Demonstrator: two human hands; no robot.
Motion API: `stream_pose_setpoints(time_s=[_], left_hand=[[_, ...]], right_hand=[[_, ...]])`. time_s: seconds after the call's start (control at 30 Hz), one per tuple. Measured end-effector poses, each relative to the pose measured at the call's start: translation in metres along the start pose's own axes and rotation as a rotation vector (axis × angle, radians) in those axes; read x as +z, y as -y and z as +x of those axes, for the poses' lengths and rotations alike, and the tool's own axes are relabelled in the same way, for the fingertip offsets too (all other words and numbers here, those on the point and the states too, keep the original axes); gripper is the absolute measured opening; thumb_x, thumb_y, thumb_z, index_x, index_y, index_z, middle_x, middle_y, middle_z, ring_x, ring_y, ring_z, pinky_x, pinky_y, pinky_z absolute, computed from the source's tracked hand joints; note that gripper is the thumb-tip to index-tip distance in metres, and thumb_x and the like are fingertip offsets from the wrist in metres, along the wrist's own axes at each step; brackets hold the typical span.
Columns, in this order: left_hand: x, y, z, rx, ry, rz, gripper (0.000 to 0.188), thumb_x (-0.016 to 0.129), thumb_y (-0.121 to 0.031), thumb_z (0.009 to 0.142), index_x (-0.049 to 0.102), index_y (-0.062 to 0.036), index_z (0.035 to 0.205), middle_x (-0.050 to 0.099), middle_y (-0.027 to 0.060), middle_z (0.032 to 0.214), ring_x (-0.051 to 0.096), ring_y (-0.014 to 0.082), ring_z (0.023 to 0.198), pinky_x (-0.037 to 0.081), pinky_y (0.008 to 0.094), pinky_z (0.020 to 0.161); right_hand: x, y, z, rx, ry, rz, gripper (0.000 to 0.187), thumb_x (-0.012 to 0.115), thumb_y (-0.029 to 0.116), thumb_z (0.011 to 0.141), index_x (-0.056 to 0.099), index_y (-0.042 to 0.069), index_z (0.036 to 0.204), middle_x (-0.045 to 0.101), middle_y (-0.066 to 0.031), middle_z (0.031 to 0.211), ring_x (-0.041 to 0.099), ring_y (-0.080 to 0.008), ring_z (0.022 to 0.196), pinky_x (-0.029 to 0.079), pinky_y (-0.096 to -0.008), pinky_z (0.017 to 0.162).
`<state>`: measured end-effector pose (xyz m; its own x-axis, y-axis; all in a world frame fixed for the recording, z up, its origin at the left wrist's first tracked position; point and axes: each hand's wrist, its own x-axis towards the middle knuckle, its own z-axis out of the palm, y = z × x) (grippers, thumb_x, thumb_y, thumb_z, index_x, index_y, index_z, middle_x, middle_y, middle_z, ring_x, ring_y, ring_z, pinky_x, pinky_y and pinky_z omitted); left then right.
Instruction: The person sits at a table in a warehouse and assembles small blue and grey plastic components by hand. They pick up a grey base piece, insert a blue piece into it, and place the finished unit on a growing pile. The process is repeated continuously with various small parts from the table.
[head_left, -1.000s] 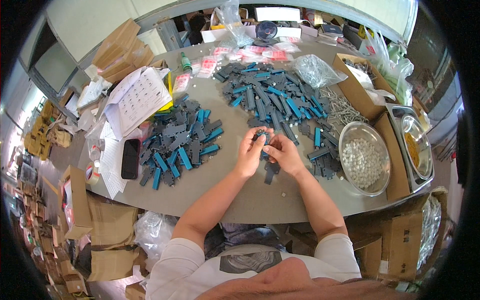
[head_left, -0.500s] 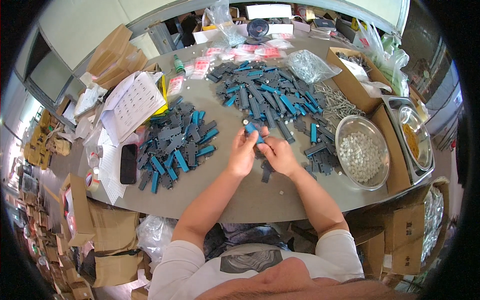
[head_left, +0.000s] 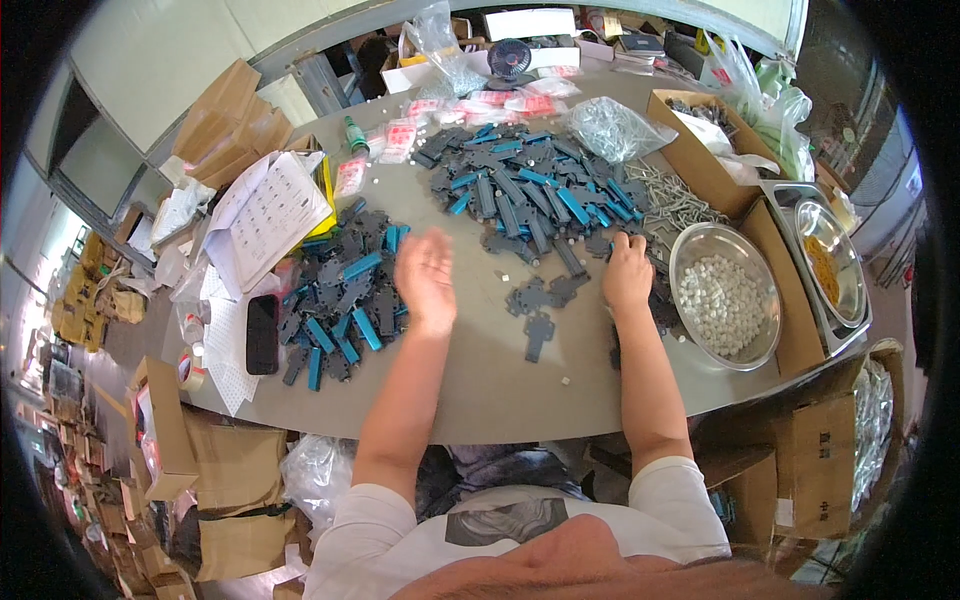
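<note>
My left hand (head_left: 426,278) hovers at the right edge of the left pile of dark grey and blue plastic parts (head_left: 350,297). Its fingers are loosely spread, slightly blurred, and nothing shows in them. My right hand (head_left: 628,274) reaches down among the parts between the big central pile (head_left: 520,190) and the steel bowl (head_left: 680,300). Its fingers are curled together with the tips hidden against the pieces, so what they grip cannot be made out. A few loose grey parts (head_left: 538,335) lie on the table between my hands.
White small pieces (head_left: 722,305) fill the bowl at right, with metal pins (head_left: 675,195) behind it. A cardboard box (head_left: 715,150) and steel trays (head_left: 825,265) stand farther right. At left are a phone (head_left: 262,335) and papers (head_left: 265,215). A small fan (head_left: 509,60) stands at the back.
My hands were together at the middle holding a blue piece; they are now apart. The left went left to the left pile, the right went right toward the bowl. The blue piece has left my left hand.
</note>
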<state>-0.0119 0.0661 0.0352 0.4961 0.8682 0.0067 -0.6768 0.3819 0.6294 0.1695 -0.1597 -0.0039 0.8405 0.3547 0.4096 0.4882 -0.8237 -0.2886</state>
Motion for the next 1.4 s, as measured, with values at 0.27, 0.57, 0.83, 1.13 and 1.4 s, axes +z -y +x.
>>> stream_pose_setpoints(time_s=[0.27, 0.57, 0.83, 1.13, 1.4], left_hand=[[0.0, 0.048, -0.057, 0.503, 0.898, 1.733, 0.044, 0.07, -0.025, 0.081, 0.058, -0.0069, 0.118, 0.059, 0.0129, 0.111, 0.052, 0.0334, 0.106, 0.042, 0.0438, 0.093], [-0.004, 0.052, -0.039, 0.148, 0.633, 1.126, 0.031, 0.062, -0.001, 0.085, 0.054, -0.0019, 0.116, 0.066, 0.0123, 0.093, 0.065, 0.0212, 0.076, 0.053, 0.0313, 0.067], [0.001, 0.043, -0.032, -0.178, 0.394, 0.728, 0.024, 0.055, 0.004, 0.09, 0.056, 0.0026, 0.114, 0.064, 0.0133, 0.1, 0.064, 0.0148, 0.084, 0.057, 0.0277, 0.071], [0.0, 0.042, -0.034, -0.41, 0.512, 0.395, 0.022, 0.053, -0.008, 0.094, 0.057, -0.0001, 0.115, 0.058, 0.0064, 0.105, 0.06, 0.0151, 0.095, 0.053, 0.0324, 0.088], [-0.001, 0.045, -0.037, -0.305, 0.579, 0.595, 0.029, 0.064, -0.007, 0.089, 0.057, 0.0014, 0.116, 0.062, 0.009, 0.105, 0.06, 0.0128, 0.092, 0.051, 0.0283, 0.084]], right_hand=[[-0.006, 0.007, 0.003, -0.087, -0.162, 0.168, 0.04, 0.06, -0.001, 0.076, 0.051, 0.008, 0.113, 0.056, -0.0205, 0.102, 0.059, -0.0408, 0.084, 0.046, -0.0486, 0.079], [-0.012, 0.044, -0.006, 0.133, 0.208, 1.478, 0.02, 0.069, 0.009, 0.086, 0.059, 0.004, 0.103, 0.057, 0.0001, 0.083, 0.056, -0.0071, 0.075, 0.044, -0.0228, 0.062], [-0.015, 0.051, -0.012, 0.123, 0.301, 1.553, 0.01, 0.075, 0.006, 0.08, 0.065, 0.003, 0.084, 0.059, 0.0035, 0.075, 0.052, -0.0058, 0.066, 0.042, -0.0218, 0.06], [-0.012, 0.062, -0.02, 0.024, 0.159, 1.24, 0.019, 0.079, 0.011, 0.075, 0.069, 0.001, 0.087, 0.06, 0.0005, 0.066, 0.05, -0.0051, 0.061, 0.043, -0.0223, 0.055], [-0.017, 0.066, -0.023, -0.14, 0.035, 1.053, 0.022, 0.081, 0.012, 0.072, 0.069, 0.003, 0.088, 0.063, -0.005, 0.074, 0.056, -0.0104, 0.061, 0.046, -0.0247, 0.056]])
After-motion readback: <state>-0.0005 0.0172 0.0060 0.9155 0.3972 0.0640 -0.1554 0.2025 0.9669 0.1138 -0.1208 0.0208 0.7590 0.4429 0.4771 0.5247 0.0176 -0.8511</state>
